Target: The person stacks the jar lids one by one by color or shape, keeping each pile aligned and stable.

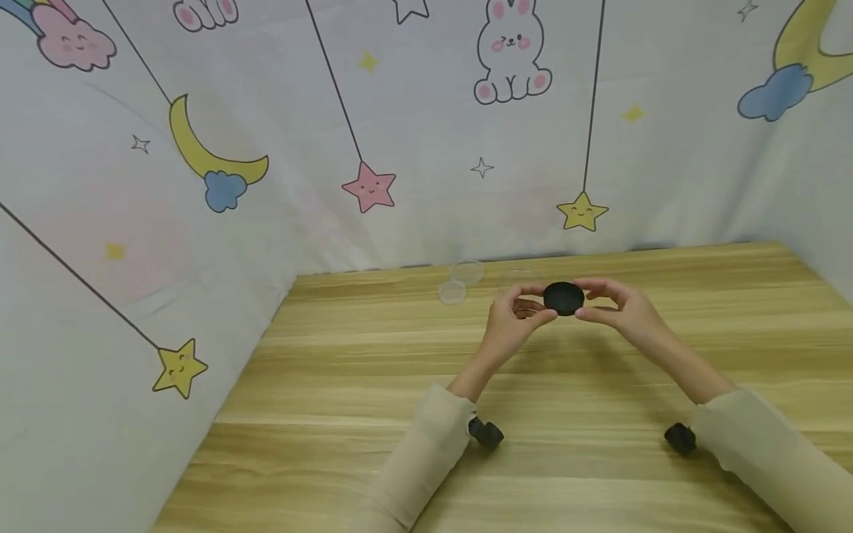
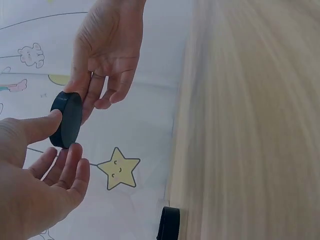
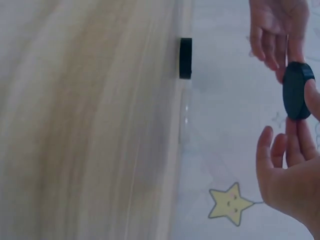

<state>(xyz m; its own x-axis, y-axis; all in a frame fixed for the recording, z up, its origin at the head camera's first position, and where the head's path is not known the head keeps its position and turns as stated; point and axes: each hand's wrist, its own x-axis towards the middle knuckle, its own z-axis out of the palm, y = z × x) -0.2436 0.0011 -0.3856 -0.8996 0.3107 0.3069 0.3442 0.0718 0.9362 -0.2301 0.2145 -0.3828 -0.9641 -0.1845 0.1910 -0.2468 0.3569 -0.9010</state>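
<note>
A round black disc (image 1: pixel 563 299), shaped like a shallow lid, is held up over the wooden table between both hands. The left hand (image 1: pixel 512 318) pinches its left edge, thumb in front and fingers behind. From the other side, the right hand (image 1: pixel 623 314) grips the right edge with thumb and fingers. Both wrist views show the disc (image 2: pixel 67 120) raised well off the tabletop, its flat face tilted. A second black disc (image 3: pixel 185 58) lies on the table beyond the hands; in the head view it is mostly hidden behind the left hand.
Several clear round lids (image 1: pixel 452 292) lie near the table's back edge, one partly behind the left hand. A white cloth wall (image 1: pixel 426 215) printed with stars and rabbits rises behind the wooden table (image 1: pixel 373 385). Small black cameras (image 1: pixel 486 433) sit at the sleeves.
</note>
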